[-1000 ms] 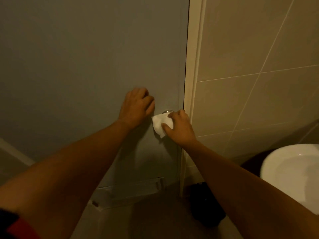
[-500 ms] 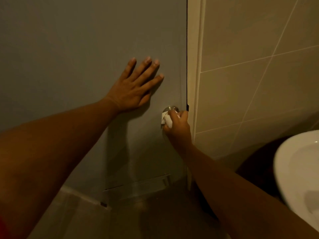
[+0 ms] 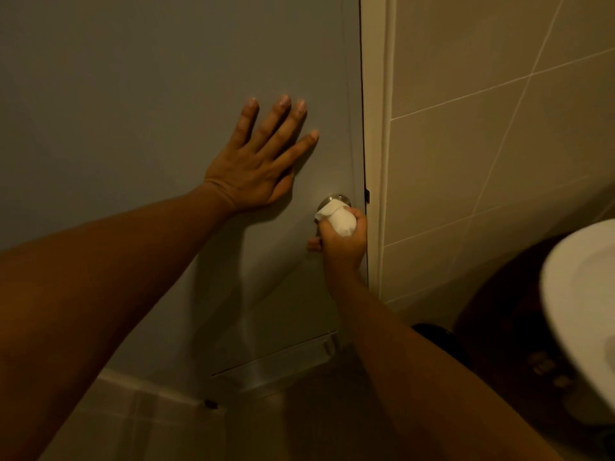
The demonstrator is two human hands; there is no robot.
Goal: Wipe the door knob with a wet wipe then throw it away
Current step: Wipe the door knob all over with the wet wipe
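The door knob (image 3: 334,201) is seen low on the right edge of the grey door (image 3: 133,94), just beside the pale door frame (image 3: 374,128), and most of it is covered. The right hand (image 3: 342,242) is closed around it from below and in front, and the white wet wipe (image 3: 337,219) is held bunched between the grip and the metal, so that only the upper rim of the knob is left showing above the cloth. The grip of the right hand is therefore narrow and wrapped, holding the wipe against the knob. The left hand (image 3: 258,161) is pressed flat on the door, fingers spread wide and nothing held, up and to the left of the knob and apart from it; it is judged to be bracing the door. The knob's axis is taken to run out of the door toward the person, so the wiping is judged to call for a turn of the wrist around that axis, with the right hand alone placed for it. The wiping step is judged to be under way and the throwing away not yet done. A white basin (image 3: 579,311) is seen at the lower right; no bin can be identified with certainty in the dark area beneath it.
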